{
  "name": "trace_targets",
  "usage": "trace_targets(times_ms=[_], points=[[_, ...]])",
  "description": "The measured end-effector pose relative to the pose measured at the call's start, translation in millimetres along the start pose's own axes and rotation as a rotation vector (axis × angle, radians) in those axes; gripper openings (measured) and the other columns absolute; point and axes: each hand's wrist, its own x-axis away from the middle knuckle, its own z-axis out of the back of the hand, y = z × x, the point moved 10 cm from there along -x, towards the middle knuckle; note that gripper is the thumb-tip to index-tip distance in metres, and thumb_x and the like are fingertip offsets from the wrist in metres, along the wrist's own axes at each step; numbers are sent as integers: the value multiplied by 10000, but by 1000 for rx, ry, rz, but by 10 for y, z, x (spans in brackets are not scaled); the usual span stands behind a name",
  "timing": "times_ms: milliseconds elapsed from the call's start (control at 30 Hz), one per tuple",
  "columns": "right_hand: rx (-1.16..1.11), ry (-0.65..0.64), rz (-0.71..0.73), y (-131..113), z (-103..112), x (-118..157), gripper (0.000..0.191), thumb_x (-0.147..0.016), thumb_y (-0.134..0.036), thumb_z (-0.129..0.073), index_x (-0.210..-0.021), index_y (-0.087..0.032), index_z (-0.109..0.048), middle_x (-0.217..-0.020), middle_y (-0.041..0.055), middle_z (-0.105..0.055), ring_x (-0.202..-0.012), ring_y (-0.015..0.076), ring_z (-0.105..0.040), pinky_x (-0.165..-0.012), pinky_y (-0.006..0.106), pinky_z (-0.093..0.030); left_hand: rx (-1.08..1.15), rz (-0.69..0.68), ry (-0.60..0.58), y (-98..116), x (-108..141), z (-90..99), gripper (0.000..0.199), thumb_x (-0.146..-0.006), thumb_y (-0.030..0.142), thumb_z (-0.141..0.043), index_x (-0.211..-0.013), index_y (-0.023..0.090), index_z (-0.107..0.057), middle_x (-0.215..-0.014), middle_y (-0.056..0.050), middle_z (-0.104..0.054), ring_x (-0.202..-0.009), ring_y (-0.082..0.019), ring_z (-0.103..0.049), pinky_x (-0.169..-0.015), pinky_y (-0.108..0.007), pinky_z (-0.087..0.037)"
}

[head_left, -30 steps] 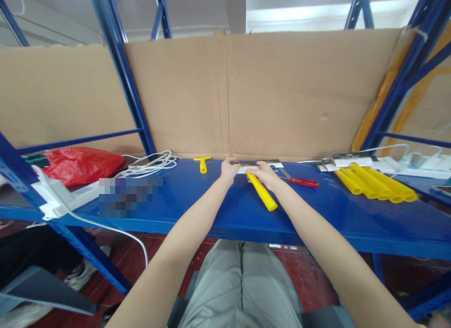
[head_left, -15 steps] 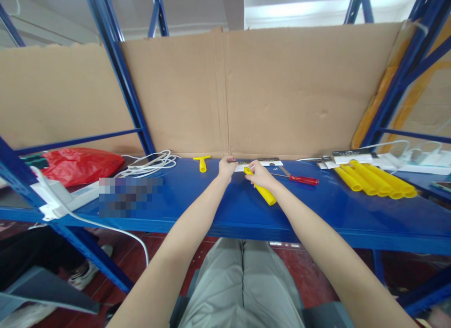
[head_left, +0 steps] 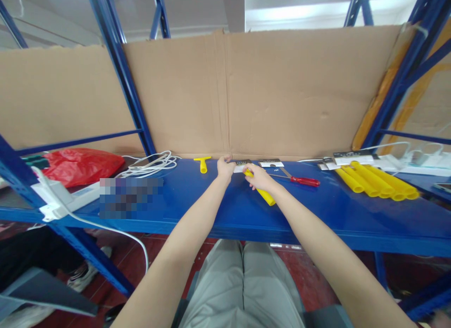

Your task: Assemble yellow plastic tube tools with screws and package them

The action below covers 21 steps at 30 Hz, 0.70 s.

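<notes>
My right hand point(head_left: 259, 177) is wrapped round a yellow tube point(head_left: 267, 197), which slants down toward the front of the shelf. Just left of it, my left hand point(head_left: 225, 167) has its fingers closed at the left end of a small black-and-white card point(head_left: 241, 166). The card spans the space between both hands, and the fingertips are partly hidden. A second black-and-white card point(head_left: 271, 163) lies behind my right hand. Beside that hand rests a red-handled screwdriver point(head_left: 305, 181), next to a flat metal piece. A yellow T-shaped piece point(head_left: 203, 164) is left of my left hand.
Several yellow tubes point(head_left: 378, 182) lie at the right beside more cards point(head_left: 353, 157). On the left are a coiled white cable point(head_left: 155, 163), a red plastic bag point(head_left: 83, 166) and a white power strip point(head_left: 82, 196). Cardboard point(head_left: 282, 93) lines the back of the blue shelf point(head_left: 324, 215).
The card between my hands now shows more of its black printed part. My left hand has shifted very slightly left; the right hand keeps its grip on the yellow tube.
</notes>
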Motion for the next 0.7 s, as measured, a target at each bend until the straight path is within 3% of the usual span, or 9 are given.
trace_targets(times_ms=[367, 700], points=[[-38, 17, -1, 37, 16, -16, 252, -693, 11, -545, -820, -200, -601, -457, -80, -490, -329, 76, -473, -287, 144, -353, -19, 7, 48, -43, -115, 112, 378, -589, -81, -633, -876, 163, -594, -1045, -119, -678, -1103, -255, -611, -909, -335, -477], [86, 20, -17, 59, 26, -46, 271, -720, 12, -518, -877, -185, -618, -510, -60, -497, -340, 86, -481, -293, 165, -354, -37, 46, 17, -172, -232, 81, 290, -680, 139, -729, -931, 163, -585, -1048, -112, -655, -1056, -238, -614, -878, -337, -482]])
